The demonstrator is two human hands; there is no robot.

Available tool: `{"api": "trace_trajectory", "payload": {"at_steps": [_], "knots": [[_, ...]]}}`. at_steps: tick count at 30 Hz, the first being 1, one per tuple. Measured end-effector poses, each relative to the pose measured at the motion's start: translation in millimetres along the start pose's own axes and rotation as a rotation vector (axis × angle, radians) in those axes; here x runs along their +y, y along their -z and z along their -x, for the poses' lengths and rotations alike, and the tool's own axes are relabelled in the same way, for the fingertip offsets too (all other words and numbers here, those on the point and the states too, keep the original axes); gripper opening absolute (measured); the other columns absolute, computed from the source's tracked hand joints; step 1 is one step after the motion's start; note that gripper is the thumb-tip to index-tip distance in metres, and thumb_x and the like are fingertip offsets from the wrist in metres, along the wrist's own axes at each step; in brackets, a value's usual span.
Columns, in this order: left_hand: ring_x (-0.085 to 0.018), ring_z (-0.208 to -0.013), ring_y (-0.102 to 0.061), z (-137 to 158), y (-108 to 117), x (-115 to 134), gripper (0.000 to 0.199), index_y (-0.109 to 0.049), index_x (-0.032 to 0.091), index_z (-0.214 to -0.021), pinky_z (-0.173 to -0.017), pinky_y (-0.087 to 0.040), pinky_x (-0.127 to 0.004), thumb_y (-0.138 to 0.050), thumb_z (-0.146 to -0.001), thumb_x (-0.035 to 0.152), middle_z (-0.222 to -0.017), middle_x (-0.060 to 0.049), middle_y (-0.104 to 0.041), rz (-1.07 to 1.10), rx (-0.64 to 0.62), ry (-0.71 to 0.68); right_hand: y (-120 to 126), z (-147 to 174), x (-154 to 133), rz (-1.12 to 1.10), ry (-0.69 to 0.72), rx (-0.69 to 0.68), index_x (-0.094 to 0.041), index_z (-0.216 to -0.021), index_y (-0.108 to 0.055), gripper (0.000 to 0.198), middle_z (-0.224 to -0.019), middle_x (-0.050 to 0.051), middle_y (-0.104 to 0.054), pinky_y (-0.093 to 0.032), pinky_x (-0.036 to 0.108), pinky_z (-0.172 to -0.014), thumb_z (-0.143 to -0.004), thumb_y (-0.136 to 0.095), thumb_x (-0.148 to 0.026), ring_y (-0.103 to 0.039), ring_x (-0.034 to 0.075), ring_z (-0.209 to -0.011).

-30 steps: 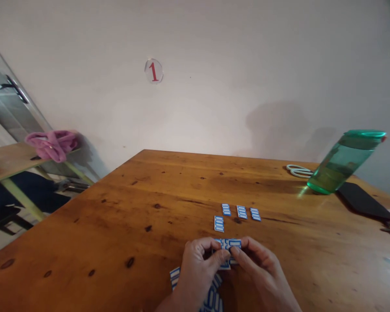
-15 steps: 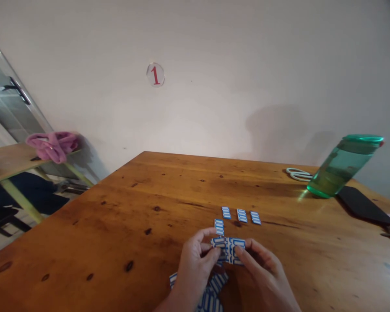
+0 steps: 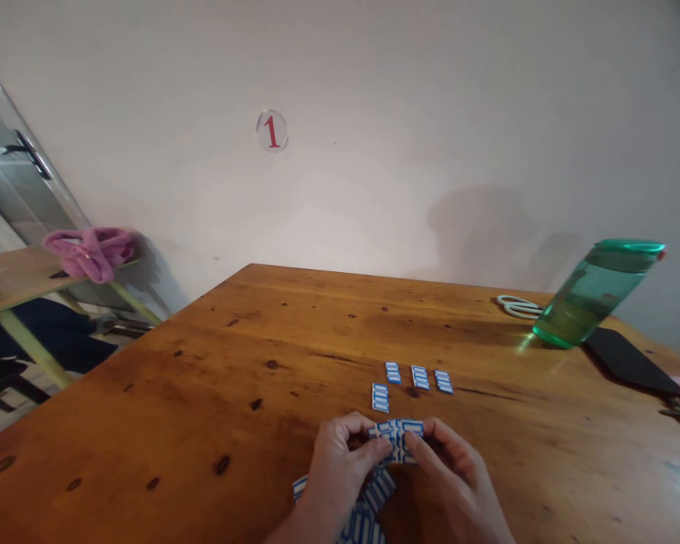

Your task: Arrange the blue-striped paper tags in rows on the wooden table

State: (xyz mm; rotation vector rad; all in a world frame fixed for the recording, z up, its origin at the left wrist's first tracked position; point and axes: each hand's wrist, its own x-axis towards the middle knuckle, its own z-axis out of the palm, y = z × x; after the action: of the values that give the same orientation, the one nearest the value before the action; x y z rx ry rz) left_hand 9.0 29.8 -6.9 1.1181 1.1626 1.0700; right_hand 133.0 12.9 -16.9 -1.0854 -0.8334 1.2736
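Observation:
Small flat blue-and-white pieces, each patterned with rows of white bars, are between my hands. My left hand [image 3: 343, 461] pinches one at its left side, thumb on top. My right hand [image 3: 450, 465] grips the joined-looking pieces [image 3: 397, 437] from the right, its thumb pressing on their face. The left and right pieces meet or overlap; I cannot tell whether they are locked together. Just beyond my left fingers lies a single piece [image 3: 380, 397]. Under my left wrist is a loose pile of similar pieces [image 3: 363, 525], partly hidden by the arm.
Farther up the wooden table [image 3: 295, 332] lie a left piece [image 3: 393, 372], a middle piece [image 3: 420, 378] and a right piece [image 3: 443, 381]. A green bottle [image 3: 598, 295], a white cable [image 3: 518, 306] and a black flat case [image 3: 629, 361] are at the right. Pink cloth [image 3: 94, 253] lies on another table.
My left hand has moved its piece right and slightly down, against the pieces in my right hand. The gap between them has closed. The pieces lying on the table stay put.

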Motion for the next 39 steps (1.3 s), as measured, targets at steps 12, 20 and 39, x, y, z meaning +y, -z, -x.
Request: {"api": "trace_trajectory", "payload": {"at_steps": [12,20,39], "knots": [[-0.007,-0.044,-0.031,5,0,4,0.022,-0.061,0.014,-0.056,-0.045,-0.024,-0.02,-0.069,-0.056,0.034,-0.045,0.006,-0.041,0.056,-0.067,0.022,-4,4,-8,0.031,0.03,-0.009,-0.017,-0.059,-0.061,0.025,-0.056,-0.002,-0.057,-0.039,0.021,-0.052,-0.059,-0.073,-0.039,-0.047,0.011,-0.053],[-0.011,-0.057,-0.043,7,1,3,0.024,-0.067,0.013,-0.062,-0.055,-0.032,-0.021,-0.063,-0.066,0.037,-0.058,0.001,-0.05,0.103,-0.224,-0.005,-1,1,-8,0.052,0.038,0.008,-0.017,-0.059,-0.06,0.026,-0.057,-0.001,-0.058,-0.041,0.022,-0.051,-0.059,-0.072,-0.041,-0.05,0.013,-0.054],[-0.008,-0.047,-0.042,7,-1,2,0.032,-0.061,0.013,-0.058,-0.047,-0.031,-0.02,-0.072,-0.055,0.042,-0.051,0.002,-0.053,0.19,-0.124,0.079,-2,3,-7,0.064,0.046,-0.014,-0.017,-0.06,-0.062,0.024,-0.056,-0.001,-0.058,-0.04,0.021,-0.051,-0.06,-0.071,-0.04,-0.049,0.013,-0.054]]}}
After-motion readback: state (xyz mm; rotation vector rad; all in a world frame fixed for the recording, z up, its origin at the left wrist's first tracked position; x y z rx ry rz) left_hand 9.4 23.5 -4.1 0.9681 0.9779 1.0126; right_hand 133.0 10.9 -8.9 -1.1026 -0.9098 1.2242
